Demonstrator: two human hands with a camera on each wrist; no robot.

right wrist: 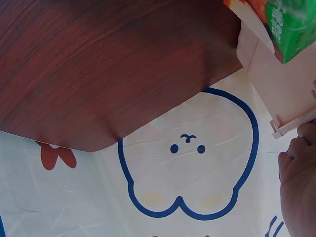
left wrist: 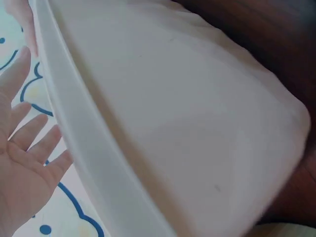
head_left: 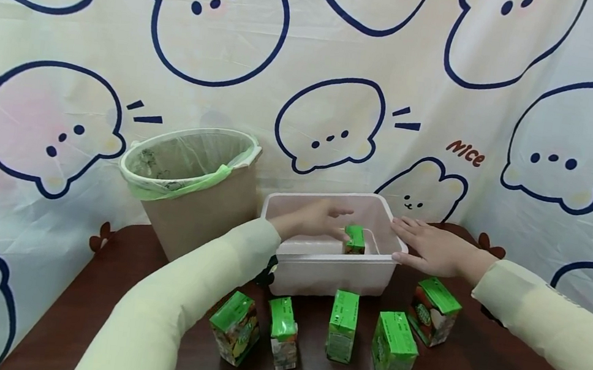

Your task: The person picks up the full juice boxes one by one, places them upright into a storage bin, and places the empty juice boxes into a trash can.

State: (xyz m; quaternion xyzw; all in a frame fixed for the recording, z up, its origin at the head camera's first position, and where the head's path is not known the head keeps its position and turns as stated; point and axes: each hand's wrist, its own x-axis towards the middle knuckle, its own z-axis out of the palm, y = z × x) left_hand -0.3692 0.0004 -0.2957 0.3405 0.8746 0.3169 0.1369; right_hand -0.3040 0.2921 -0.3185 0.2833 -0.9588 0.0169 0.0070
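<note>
A pale pink plastic bin (head_left: pixel 330 275) stands on the table, with one small green-topped carton (head_left: pixel 355 241) inside it. Over the bin's opening is my left hand (head_left: pixel 314 219), its fingers spread and holding nothing, the fingertips close to that carton in the head view. The left wrist view shows the same hand (left wrist: pixel 29 168) open beside the bin's rim (left wrist: pixel 94 133). My right hand (head_left: pixel 433 248) rests its extended fingers at the bin's right rim. Nearest to its wrist stands a green-topped carton (head_left: pixel 433 313) with a brown picture side.
In front of the bin, several more cartons stand in a loose row, among them a left one (head_left: pixel 235 329), a slim one (head_left: pixel 283 334) and a middle one (head_left: pixel 342 326). A tan trash can (head_left: pixel 198 216) with a green liner stands at the left. A printed cloth (head_left: pixel 342 42) hangs behind.
</note>
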